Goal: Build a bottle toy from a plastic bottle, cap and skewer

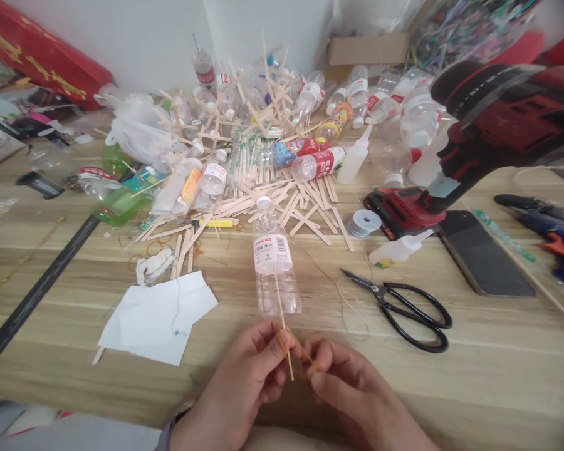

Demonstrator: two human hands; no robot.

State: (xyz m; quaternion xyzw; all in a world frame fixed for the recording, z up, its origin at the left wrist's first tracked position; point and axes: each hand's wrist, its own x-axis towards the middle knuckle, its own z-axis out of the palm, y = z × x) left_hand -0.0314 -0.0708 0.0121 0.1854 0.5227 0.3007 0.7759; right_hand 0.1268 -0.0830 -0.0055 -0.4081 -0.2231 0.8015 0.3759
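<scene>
Near the table's front edge, my left hand (258,360) pinches a thin wooden skewer (279,294) between thumb and fingertips. The skewer slants up in front of a clear plastic water bottle (271,254) with a white label, which stands on the table. An orange-brown rubber band (303,352) loops around the skewer at my left fingertips and stretches across to my right hand (336,369). My right thumb and fingers are closed on the band's other end. Part of the band is hidden behind my fingers.
Black-handled scissors (411,310), a small glue bottle (399,248), a wire spool (364,223) and a phone (486,254) lie to the right. A red power drill (489,138) stands behind them. White paper (157,316) lies left. Several bottles and wooden sticks (263,194) crowd the back.
</scene>
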